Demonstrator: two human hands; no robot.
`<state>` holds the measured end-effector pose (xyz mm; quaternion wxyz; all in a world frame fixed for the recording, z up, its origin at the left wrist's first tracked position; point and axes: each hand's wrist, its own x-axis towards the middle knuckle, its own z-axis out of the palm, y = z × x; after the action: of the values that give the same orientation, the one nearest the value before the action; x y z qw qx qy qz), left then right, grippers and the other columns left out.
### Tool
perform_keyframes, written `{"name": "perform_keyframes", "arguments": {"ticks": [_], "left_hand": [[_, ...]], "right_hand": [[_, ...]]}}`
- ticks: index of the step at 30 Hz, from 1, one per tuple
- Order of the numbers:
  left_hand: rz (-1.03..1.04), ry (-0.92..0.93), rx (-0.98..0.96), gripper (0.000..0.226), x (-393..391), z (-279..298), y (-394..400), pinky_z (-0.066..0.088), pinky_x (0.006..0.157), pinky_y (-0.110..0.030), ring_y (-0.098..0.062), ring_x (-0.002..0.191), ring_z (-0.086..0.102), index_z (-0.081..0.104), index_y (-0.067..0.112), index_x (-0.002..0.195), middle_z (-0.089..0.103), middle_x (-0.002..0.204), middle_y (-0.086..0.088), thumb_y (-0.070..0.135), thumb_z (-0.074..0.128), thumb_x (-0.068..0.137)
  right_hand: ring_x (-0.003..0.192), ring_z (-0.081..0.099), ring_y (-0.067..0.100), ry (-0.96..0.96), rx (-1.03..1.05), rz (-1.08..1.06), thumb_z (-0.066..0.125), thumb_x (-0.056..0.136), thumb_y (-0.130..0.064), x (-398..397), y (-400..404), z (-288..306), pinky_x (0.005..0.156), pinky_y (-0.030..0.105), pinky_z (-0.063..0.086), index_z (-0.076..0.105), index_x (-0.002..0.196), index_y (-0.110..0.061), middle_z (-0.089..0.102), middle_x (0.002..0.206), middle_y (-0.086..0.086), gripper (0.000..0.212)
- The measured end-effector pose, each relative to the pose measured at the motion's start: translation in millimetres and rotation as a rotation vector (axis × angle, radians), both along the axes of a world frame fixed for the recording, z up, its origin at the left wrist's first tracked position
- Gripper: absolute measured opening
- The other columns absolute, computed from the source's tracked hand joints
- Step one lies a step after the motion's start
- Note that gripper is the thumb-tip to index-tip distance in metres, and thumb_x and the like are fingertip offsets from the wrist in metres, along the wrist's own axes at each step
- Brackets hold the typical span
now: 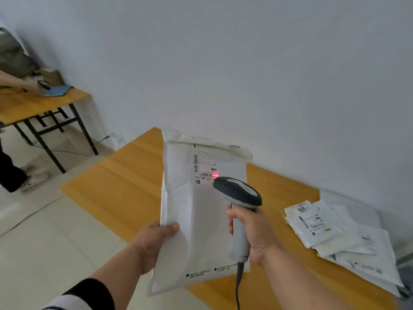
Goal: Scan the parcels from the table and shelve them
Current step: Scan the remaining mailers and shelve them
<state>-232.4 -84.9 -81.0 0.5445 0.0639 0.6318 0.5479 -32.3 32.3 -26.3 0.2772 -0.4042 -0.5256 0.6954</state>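
A large white padded mailer [196, 220] is held up over the wooden table [125, 182], with my left hand [154, 240] gripping its left edge, thumb on the front. Near the mailer's top sits its shipping label [204, 168]. My right hand [252, 231] grips the handle of a grey barcode scanner [238, 195], whose dark head points at the label. A red light spot [215, 175] glows on the label's barcode.
A pile of several white parcels [339, 233] lies on the table at the right, against the white wall. At the far left another person [13, 83] reaches over a second wooden table [40, 104]. Tiled floor and a cable lie to the left.
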Motion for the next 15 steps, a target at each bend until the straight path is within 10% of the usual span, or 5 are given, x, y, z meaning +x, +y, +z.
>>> {"name": "perform_keyframes", "arguments": {"ticks": [15], "left_hand": [[-0.011, 0.047, 0.039, 0.029, 22.9, 20.9, -24.2, 0.056, 0.079, -0.051, -0.04, 0.086, 0.069, 0.062, -0.002, 0.118, 0.07, 0.105, -0.028, 0.006, 0.063, 0.091]], "right_hand": [[0.062, 0.052, 0.02, -0.009, 0.044, 0.025, 0.066, 0.082, -0.012, 24.7, -18.2, 16.6, 0.068, 0.036, 0.046, 0.065, 0.075, -0.008, 0.057, 0.065, 0.01, 0.008]]}}
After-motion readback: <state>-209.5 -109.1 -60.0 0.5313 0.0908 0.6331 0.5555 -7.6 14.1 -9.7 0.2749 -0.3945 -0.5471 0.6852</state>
